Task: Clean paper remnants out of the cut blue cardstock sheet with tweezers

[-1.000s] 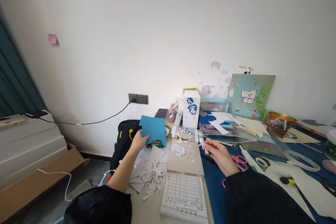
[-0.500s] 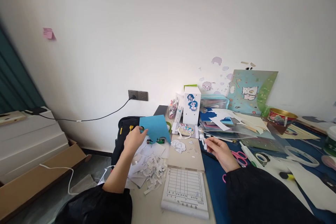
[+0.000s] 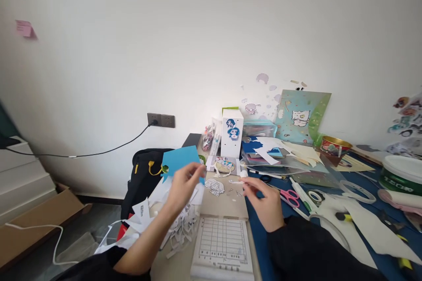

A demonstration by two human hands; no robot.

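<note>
While the right hand (image 3: 264, 199) pinches a white scrap (image 3: 238, 182), I cannot tell the grip of the left hand (image 3: 185, 185); far off, a bag (image 3: 206, 144) holds coloured bits (image 3: 208, 134).

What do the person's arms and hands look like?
Both hands are bare, with no gloves or rings showing. The left hand has a long bare forearm above it, below a black sleeve. The right hand has a loose black sleeve reaching nearer the wrist.
</note>
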